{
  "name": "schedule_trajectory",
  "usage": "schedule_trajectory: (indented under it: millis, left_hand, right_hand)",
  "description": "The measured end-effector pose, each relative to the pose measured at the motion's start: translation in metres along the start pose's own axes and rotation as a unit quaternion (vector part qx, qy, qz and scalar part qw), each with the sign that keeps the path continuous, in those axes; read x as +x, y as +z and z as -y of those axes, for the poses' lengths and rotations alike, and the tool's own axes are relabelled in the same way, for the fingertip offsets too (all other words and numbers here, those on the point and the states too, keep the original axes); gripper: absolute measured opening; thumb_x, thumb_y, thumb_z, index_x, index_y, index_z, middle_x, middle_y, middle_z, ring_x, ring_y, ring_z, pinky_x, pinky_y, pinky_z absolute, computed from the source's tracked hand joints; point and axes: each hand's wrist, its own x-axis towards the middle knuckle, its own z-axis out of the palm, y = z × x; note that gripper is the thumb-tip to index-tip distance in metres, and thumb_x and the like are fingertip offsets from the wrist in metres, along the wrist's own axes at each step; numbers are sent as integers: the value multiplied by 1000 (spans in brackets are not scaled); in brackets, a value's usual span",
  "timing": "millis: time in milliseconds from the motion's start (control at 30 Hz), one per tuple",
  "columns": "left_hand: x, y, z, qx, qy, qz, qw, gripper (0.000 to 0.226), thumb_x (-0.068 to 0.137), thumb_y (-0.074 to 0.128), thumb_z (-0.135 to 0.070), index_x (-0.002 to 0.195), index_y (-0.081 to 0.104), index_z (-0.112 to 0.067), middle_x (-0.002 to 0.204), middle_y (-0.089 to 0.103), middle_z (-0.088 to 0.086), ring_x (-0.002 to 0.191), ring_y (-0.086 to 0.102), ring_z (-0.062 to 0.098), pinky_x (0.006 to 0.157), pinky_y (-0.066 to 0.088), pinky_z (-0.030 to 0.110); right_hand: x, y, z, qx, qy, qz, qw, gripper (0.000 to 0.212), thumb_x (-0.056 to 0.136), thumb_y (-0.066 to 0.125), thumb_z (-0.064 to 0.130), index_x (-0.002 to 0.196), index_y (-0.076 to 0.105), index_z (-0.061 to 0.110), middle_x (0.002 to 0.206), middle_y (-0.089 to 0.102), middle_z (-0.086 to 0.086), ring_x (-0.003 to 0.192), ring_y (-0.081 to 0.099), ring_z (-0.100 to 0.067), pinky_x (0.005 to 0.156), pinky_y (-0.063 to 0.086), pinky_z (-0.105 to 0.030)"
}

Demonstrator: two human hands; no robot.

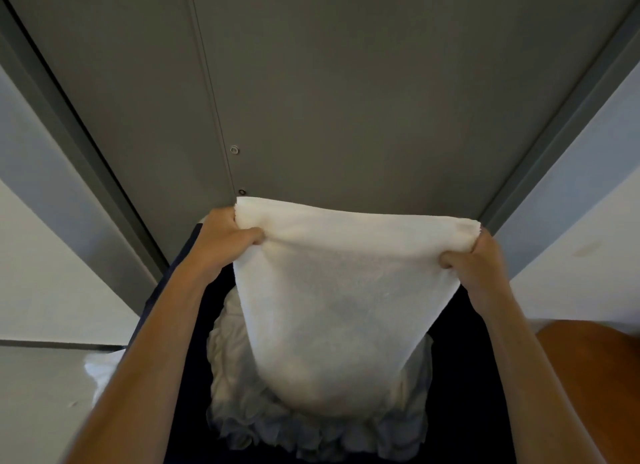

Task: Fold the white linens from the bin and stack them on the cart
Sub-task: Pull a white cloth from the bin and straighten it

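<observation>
I look down past a grey metal panel [346,82] at the dark bin [471,377] below it. Over the bin I hold a white towel [332,307] up by its top edge, and it hangs in front of the crumpled white linens [239,411] heaped inside. My left hand [225,238] and right hand [478,259] each have fingers [450,257] clamped on a top corner.

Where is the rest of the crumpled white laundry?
Head view, bottom centre: the crumpled white linen pile lies inside the dark fabric bin, below the white terry towel that the left hand and right hand hold up.
</observation>
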Motion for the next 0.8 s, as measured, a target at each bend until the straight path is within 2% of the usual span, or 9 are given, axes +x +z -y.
schedule_trajectory:
  millis: [67, 133, 267, 367, 467, 600, 700, 800]
  left_hand:
    - [2, -6, 8, -18, 12, 14, 1000, 14, 81, 71, -4, 87, 68, -16, 98, 69, 4, 90, 67, 22, 76, 54, 33]
    - [1, -10, 15, -46, 34, 34, 998, 11, 86, 70, -12, 91, 68, -22, 104, 69, 3, 93, 67, 17, 77, 54, 29]
    - [-3, 0, 24, -71, 98, 51, 991, 14, 96, 59, -21, 97, 63, -35, 95, 69, -14, 83, 65, -2, 71, 50, 17]
    - [-3, 14, 25, -75, 122, 12, 990, 19, 98, 54, -20, 91, 60, -37, 85, 64, -17, 73, 59, -9, 67, 45, 19]
    - [-4, 26, 22, -74, 137, -19, 988, 20, 97, 54, -21, 84, 58, -35, 77, 61, -16, 66, 55, -10, 65, 44, 20]
    - [-8, 42, 13, -90, 162, -29, 982, 17, 95, 57, -22, 84, 60, -34, 71, 62, -25, 68, 57, -7, 63, 46, 13]
    - [-15, 55, 1, -103, 178, -24, 978, 17, 95, 57, -23, 85, 60, -36, 73, 62, -24, 70, 56, -7, 63, 46, 12]
    - [-24, 72, -12, -105, 205, -16, 973, 19, 95, 57, -20, 84, 58, -36, 74, 60, -18, 68, 54, -7, 61, 43, 9]
  right_hand:
    - [-6, -2, -5, 33, 2, -13, 999, 36, 77, 63, -13, 101, 58, 13, 88, 60, 2, 89, 56, -22, 63, 44, -24]
    - [-14, -5, -10, 70, 3, -19, 997, 32, 80, 65, -8, 104, 61, 13, 97, 64, -1, 92, 59, -21, 68, 48, -25]
    - [-29, -3, -16, 67, -6, -46, 997, 26, 90, 62, 6, 111, 57, 21, 100, 62, 6, 98, 59, -15, 80, 46, -28]
    - [-41, -1, -23, 50, -20, -71, 996, 29, 96, 55, 13, 123, 50, 24, 107, 58, 10, 96, 57, -5, 82, 45, -23]
    - [-51, -3, -26, 51, -23, -121, 991, 34, 97, 51, 12, 128, 44, 24, 106, 55, 15, 93, 54, 1, 77, 42, -16]
    - [-62, -13, -31, 20, -34, -205, 978, 35, 98, 51, 17, 132, 46, 19, 112, 54, 12, 100, 52, -5, 78, 40, -13]
    - [-66, -30, -35, 18, -53, -248, 967, 25, 96, 53, 17, 121, 54, 20, 99, 58, 16, 89, 55, 0, 73, 41, -13]
    - [-69, -52, -42, 27, -58, -281, 958, 6, 95, 57, 19, 93, 60, 23, 83, 59, 17, 75, 56, 1, 72, 46, -23]
